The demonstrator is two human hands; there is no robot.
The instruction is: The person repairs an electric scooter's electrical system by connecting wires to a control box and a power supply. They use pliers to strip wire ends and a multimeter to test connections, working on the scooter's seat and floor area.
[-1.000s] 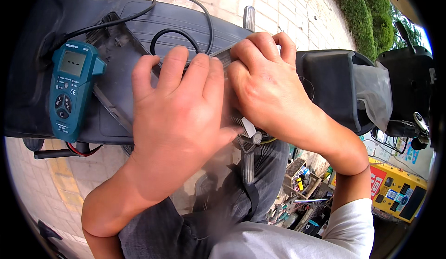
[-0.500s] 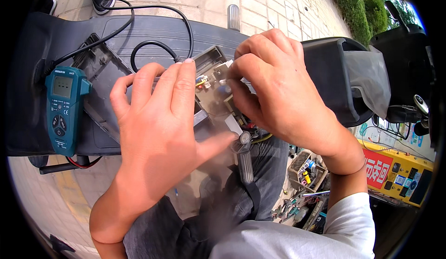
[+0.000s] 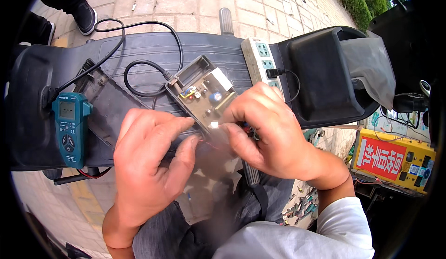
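The left hand (image 3: 151,161) has drawn back toward the body; half a second ago its fingers lay flat and spread by the box, but now they curl, with the pointing finger and thumb a little apart. The right hand (image 3: 269,131) sits lower too, thumb and pointing finger near a small white piece (image 3: 213,125); I cannot tell if they pinch it. More shows now of the open grey plastic box (image 3: 194,73), just ahead of the left fingertips and left of the right fingers. It is a long box with straight, hard walls, and its long way slants: the end with the bendy black rubber cord (image 3: 180,50) points away and left, the other runs in under the right fingers. Inside is a dusty brown flat board (image 3: 200,104) with a shiny round blue part (image 3: 215,97). Beyond the right fingers, a long white plastic socket strip (image 3: 254,61) has come into sight.
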